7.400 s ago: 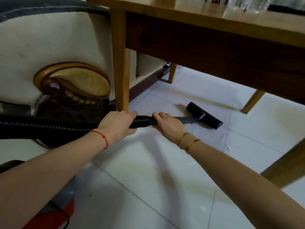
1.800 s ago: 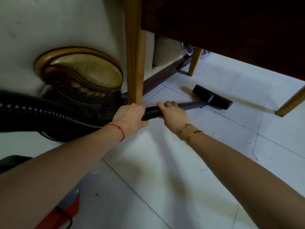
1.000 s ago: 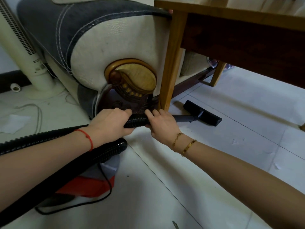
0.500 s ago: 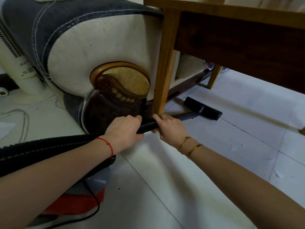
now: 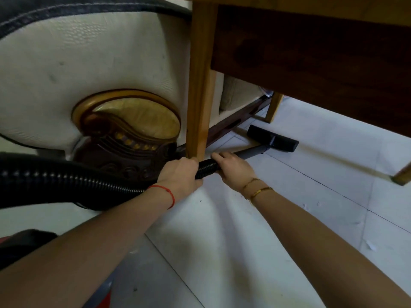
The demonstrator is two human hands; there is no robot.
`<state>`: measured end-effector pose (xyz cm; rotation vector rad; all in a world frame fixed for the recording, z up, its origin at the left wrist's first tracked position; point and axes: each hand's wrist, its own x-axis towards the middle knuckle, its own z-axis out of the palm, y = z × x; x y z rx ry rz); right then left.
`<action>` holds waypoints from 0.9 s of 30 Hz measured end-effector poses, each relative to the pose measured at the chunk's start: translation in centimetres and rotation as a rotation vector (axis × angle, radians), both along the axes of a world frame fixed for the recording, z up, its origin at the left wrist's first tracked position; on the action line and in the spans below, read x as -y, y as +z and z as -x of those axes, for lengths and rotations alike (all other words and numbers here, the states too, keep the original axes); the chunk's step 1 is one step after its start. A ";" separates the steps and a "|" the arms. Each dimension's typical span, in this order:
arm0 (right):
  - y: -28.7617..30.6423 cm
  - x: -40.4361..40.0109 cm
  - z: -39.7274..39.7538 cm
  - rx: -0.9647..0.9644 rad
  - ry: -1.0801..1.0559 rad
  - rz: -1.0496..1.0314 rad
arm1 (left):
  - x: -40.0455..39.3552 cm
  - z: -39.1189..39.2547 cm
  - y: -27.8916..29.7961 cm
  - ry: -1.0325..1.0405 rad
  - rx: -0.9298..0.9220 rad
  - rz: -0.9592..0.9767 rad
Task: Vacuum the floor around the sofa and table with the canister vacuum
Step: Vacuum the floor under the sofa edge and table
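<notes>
The person is working the stretch of floor under the table, beside the sofa [image 5: 93, 63]. The left hand [image 5: 178, 174] is wrapping around the black ribbed hose [image 5: 66, 181], and the right hand [image 5: 233, 167] is gripping it just ahead, where the hose is meeting the grey wand [image 5: 251, 151]; both are grasping firmly, close together, right beside the foot of the near table leg [image 5: 200, 85]. The floor nozzle [image 5: 273, 138] is lying flat on the white tile floor [image 5: 222, 241] beyond that leg, under the table apron [image 5: 311, 58] and close to the dark sofa base rail [image 5: 235, 121] and the far table leg [image 5: 274, 107]. The red canister body [image 5: 104, 296] is showing only as a sliver well behind the near leg, below the left forearm.

Judging by this, the step in hand is sweeping the nozzle along the strip between sofa and table. A few pale specks [image 5: 370, 245] are lying on the tiles out to the right of the near leg, so the next move is likely calling for drawing the wand back and swinging it that way, keeping the nozzle flat and steering hose and knuckles clear of the near leg
</notes>
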<state>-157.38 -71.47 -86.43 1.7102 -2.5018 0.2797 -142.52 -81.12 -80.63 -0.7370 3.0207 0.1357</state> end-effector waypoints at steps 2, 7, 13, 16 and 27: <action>0.1 -0.1 0.6 0.018 -0.003 -0.016 | 0.0 0.6 -0.2 -0.002 0.004 -0.011; -0.2 0.1 0.9 -0.013 0.002 -0.035 | 0.4 1.1 -0.9 -0.006 0.010 -0.044; -0.4 0.4 -1.0 -0.117 0.018 -0.033 | 1.3 -0.6 -0.9 -0.006 0.019 -0.044; -0.3 0.7 -2.6 -0.168 0.020 -0.026 | 1.6 -2.3 -0.2 -0.026 0.022 -0.032; 1.1 -0.3 -9.5 -0.244 0.031 0.051 | 1.7 -9.2 2.1 -0.127 0.033 0.099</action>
